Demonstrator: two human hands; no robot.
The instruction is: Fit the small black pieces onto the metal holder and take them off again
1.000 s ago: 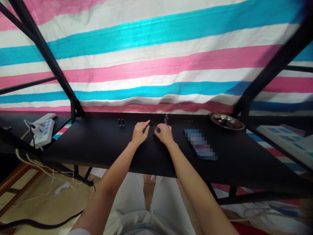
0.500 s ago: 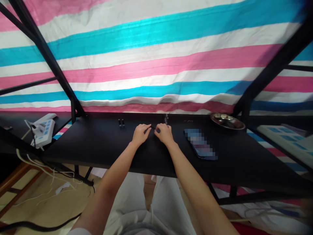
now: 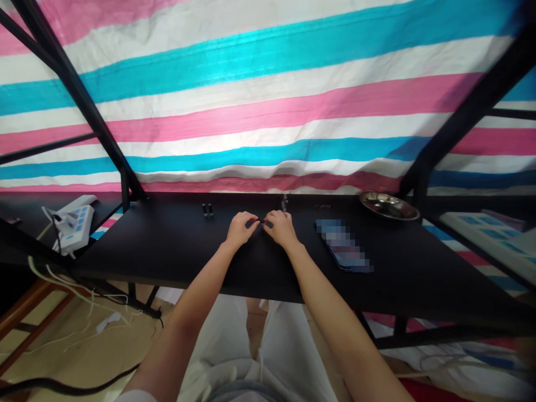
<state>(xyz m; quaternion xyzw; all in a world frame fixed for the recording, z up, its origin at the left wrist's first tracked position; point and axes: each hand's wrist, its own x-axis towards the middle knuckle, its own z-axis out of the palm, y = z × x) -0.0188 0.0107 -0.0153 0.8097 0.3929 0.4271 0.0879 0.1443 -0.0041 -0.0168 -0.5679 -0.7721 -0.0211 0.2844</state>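
Note:
Over the middle of the black table (image 3: 167, 245), my left hand (image 3: 240, 229) and my right hand (image 3: 281, 228) face each other with their fingertips pinched. Between them is a small, dark, thin piece (image 3: 261, 221), and both hands grip it, one at each end. Its exact kind is too small to make out. Left of my hands, two short black cylinders (image 3: 207, 210) stand side by side. Just behind my right hand lies a cluster of small, shiny, clear-looking parts (image 3: 285, 202), partly hidden by it.
To the right are a row of tiny pieces (image 3: 322, 207), a blurred-out flat blue object (image 3: 343, 245) and a round metal dish (image 3: 389, 206). A white power strip (image 3: 77, 226) with cables sits at the left. Black frame posts (image 3: 100, 134) flank the table before a striped sheet (image 3: 268, 100).
My fingertips have drawn slightly closer together around the small dark piece, which sits a touch lower. Everything else on the table stays where it was.

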